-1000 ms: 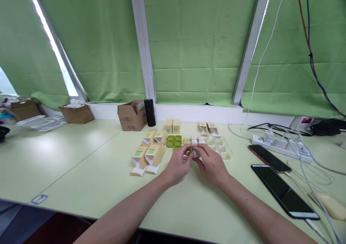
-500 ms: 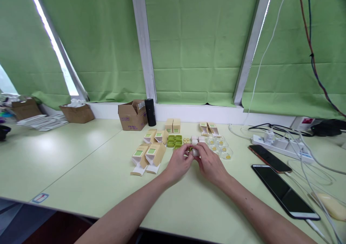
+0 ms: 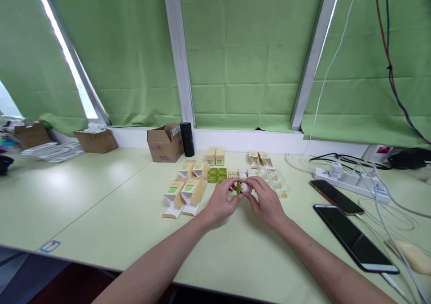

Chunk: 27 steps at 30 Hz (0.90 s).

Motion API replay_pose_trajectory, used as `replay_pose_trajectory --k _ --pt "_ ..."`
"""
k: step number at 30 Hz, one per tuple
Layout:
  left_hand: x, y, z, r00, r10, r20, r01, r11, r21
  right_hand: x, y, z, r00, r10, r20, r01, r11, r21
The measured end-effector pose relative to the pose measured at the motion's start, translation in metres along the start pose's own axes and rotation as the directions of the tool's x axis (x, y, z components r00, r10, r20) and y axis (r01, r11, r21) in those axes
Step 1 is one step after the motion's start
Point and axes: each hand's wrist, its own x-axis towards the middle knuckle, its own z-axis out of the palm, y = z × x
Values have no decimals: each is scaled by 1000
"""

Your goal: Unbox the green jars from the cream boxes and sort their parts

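Note:
Between my two hands, just above the table, is a small rounded white piece [image 3: 247, 188] with an olive-green part [image 3: 239, 187] on its left end. My left hand [image 3: 218, 204] pinches the green part between thumb and fingers. My right hand [image 3: 267, 205] grips the white piece from the other side. Right behind the hands are olive-green square cups [image 3: 213, 178], small yellow pieces [image 3: 232, 174] and pale pinkish-white pieces [image 3: 251, 172]. Clear plastic pieces with yellow centres [image 3: 283, 190] lie by my right fingers, which partly hide them.
Open cream cartons [image 3: 193, 191] stand left of my hands, closed cream boxes [image 3: 220, 156] behind. A cardboard box [image 3: 164, 146] and a black cylinder [image 3: 187, 140] are by the wall. Phones [image 3: 355, 236], a power strip [image 3: 350, 181] and loose cables crowd the right side.
The fingers have parted and shifted slightly, so more of the green part and white piece shows between them. Both hands stay in about the same place.

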Motion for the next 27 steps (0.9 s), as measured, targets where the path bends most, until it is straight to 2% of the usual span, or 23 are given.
replay_pose_trajectory --k 3,8,16,19,21,25,27 --pt "0 -2 -1 1000 -7 -5 7 1000 21 1 -1 -1 999 32 -20 -29 992 119" --pt "2 -3 2 997 -74 -27 72 996 -59 5 -3 1 987 162 -4 -151 931 332" --pt "5 -5 5 994 -93 -57 88 993 -77 5 -4 8 926 371 67 -335 728 598" --pt "7 -8 3 992 -98 -80 91 992 -90 9 0 6 878 476 47 -358 588 726" --pt "9 -11 1 988 -113 -106 102 989 -105 13 4 2 839 541 65 -354 450 820" --pt "11 -15 -1 981 -148 -126 126 978 -169 16 9 -4 779 570 260 -374 90 923" --pt "12 -17 0 980 -145 -137 113 969 -222 15 11 -4 754 571 325 -379 -25 925"
